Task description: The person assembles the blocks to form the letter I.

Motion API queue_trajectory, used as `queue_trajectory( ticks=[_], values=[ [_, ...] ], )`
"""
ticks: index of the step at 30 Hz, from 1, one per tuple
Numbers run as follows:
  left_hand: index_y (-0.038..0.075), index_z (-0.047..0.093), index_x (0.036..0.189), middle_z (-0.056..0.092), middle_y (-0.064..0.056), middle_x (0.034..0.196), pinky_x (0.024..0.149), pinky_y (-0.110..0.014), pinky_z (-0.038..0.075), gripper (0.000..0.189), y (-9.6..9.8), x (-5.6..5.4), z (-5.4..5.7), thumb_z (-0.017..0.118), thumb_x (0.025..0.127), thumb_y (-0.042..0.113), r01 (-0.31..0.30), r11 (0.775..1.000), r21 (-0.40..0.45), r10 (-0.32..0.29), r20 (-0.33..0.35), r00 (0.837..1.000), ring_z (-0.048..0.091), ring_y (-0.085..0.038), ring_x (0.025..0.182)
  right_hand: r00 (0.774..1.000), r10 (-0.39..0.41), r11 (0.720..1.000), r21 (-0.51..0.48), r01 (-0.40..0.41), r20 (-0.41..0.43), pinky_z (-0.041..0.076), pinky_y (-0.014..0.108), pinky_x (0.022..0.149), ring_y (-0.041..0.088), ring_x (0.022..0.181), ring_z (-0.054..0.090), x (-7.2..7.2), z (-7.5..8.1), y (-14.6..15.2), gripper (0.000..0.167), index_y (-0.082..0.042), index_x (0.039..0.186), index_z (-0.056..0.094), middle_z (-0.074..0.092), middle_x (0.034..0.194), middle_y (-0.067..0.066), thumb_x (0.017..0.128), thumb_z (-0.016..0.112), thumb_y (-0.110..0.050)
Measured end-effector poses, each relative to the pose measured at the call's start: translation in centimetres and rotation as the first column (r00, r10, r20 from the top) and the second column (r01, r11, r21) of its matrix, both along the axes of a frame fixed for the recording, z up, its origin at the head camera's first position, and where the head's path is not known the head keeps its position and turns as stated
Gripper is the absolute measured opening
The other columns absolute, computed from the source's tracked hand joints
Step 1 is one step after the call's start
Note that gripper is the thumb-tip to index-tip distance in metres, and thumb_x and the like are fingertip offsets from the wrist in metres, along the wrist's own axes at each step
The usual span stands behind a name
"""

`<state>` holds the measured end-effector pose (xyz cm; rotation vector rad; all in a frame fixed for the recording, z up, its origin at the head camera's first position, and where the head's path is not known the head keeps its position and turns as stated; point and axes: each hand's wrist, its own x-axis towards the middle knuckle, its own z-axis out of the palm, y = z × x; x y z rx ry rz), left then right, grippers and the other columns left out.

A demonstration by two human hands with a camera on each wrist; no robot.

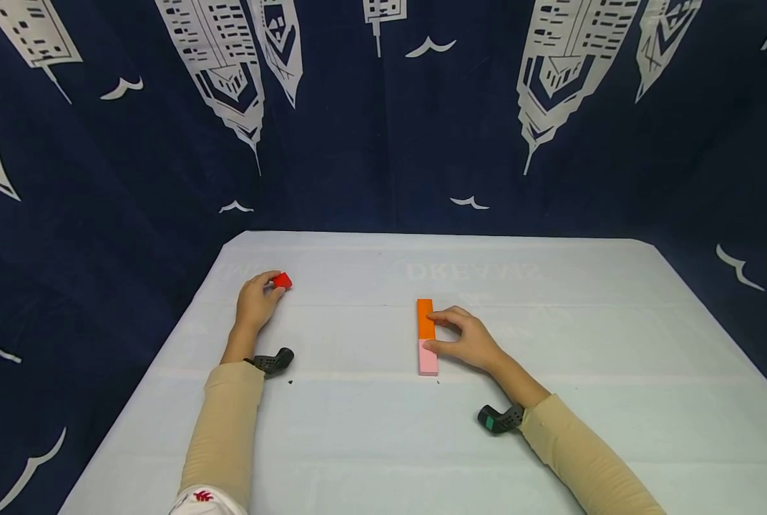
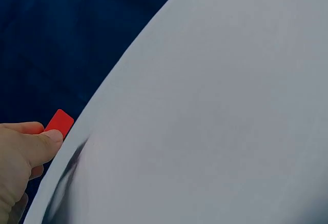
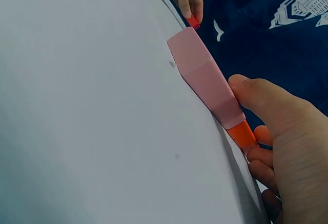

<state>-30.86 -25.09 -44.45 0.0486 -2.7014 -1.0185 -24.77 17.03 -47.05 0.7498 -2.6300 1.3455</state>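
Note:
At the table's far left, my left hand [image 1: 255, 306] pinches a small red block [image 1: 282, 280] between thumb and fingers. The left wrist view has the same red block [image 2: 60, 122] at its lower left, partly hidden by the thumb. Nearer the middle, an orange block [image 1: 425, 318] and a pink block [image 1: 428, 363] lie end to end in a line pointing away from me. My right hand [image 1: 469, 342] is at their right side, forefinger at the orange block and thumb at the pink one. In the right wrist view fingers cover part of the orange block [image 3: 242, 136].
A white cloth covers the table [image 1: 358, 443]. Dark blue fabric [image 1: 383, 143] with pale building and bird prints hangs behind and beside it. Black wrist devices [image 1: 501, 419] are on both forearms. A small dark speck [image 1: 290, 382] lies near the left wrist.

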Motion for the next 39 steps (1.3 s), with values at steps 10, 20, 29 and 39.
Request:
queue_trajectory(
  ticks=[10,20,29,39],
  values=[
    [0.004,0.055,0.135,0.053,-0.023,0.135,0.108,-0.053,0.033,0.04,1.6,-0.5,0.1,0.062,0.096,0.011,0.023,0.999,0.025,-0.023,0.003,1.0,0.044,-0.038,0.126,1.0,-0.001,1.0,-0.002,0.001,0.003,0.045,0.044,0.099,0.023,0.108,0.058,0.1,0.0,0.0,0.054,-0.006,0.123,0.066,0.063,0.113,0.005,0.077,0.085,-0.026],
    [0.005,0.056,0.135,0.054,-0.021,0.134,0.107,-0.052,0.034,0.041,3.4,-1.1,-0.2,0.063,0.096,0.012,0.056,0.998,0.022,-0.056,0.015,0.998,0.046,-0.037,0.125,1.0,-0.004,1.0,-0.002,0.004,0.03,0.045,0.042,0.1,0.021,0.109,0.057,-0.1,-0.1,0.0,0.054,-0.007,0.124,0.066,0.062,0.113,0.004,0.077,0.085,-0.025],
    [0.005,0.056,0.135,0.054,-0.021,0.135,0.108,-0.05,0.033,0.041,4.8,-1.3,0.0,0.064,0.095,0.012,0.094,0.995,0.041,-0.094,0.011,0.995,0.046,-0.036,0.126,1.0,0.003,1.0,0.005,-0.003,0.019,0.045,0.043,0.1,0.021,0.109,0.057,-0.1,-0.1,0.0,0.054,-0.007,0.124,0.066,0.062,0.114,0.003,0.077,0.084,-0.025],
    [0.006,0.057,0.135,0.055,-0.019,0.135,0.109,-0.05,0.033,0.041,6.4,-1.7,-0.1,0.064,0.095,0.012,0.121,0.992,0.04,-0.122,0.015,0.992,0.046,-0.035,0.126,1.0,-0.006,1.0,0.013,0.006,0.023,0.045,0.043,0.1,0.021,0.109,0.057,-0.1,-0.1,0.0,0.054,-0.007,0.124,0.066,0.062,0.114,0.004,0.077,0.084,-0.026]
  ],
)
